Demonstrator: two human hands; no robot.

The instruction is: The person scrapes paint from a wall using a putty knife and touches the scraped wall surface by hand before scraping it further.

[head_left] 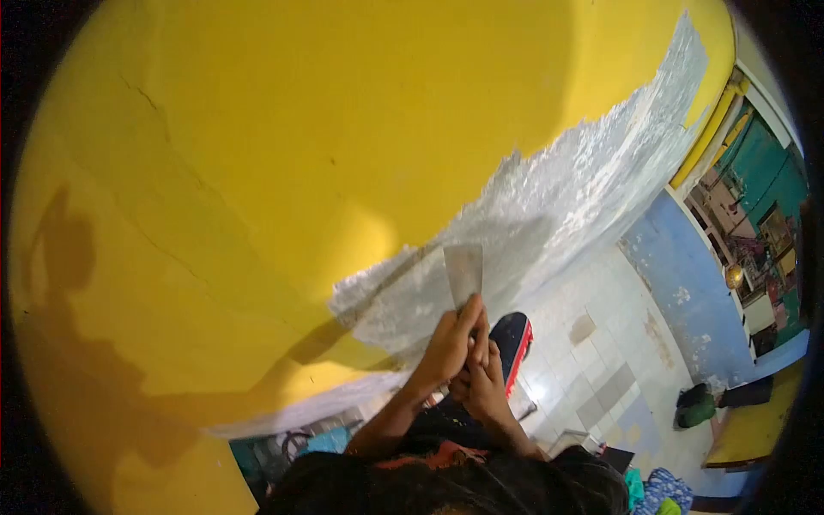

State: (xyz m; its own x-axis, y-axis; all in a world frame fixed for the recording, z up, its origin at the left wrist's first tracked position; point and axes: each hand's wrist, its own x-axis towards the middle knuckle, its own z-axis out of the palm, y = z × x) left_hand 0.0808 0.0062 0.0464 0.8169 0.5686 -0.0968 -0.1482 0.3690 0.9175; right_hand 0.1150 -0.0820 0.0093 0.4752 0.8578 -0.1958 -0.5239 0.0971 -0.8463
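The left grip (446, 348) and right grip (486, 386) mostly hide the scraper (464, 270) handle; the bottom edge crops green cloth (669, 508).

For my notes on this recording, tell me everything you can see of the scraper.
The scraper has a flat, dull grey blade, apparently metal, flaring toward a fairly straight free edge. It points up the picture, in front of the stripped grey-white patch on the yellow wall. The left hand and right hand clasp its lower end, hiding most of the handle. Whether the blade touches the wall is unclear.
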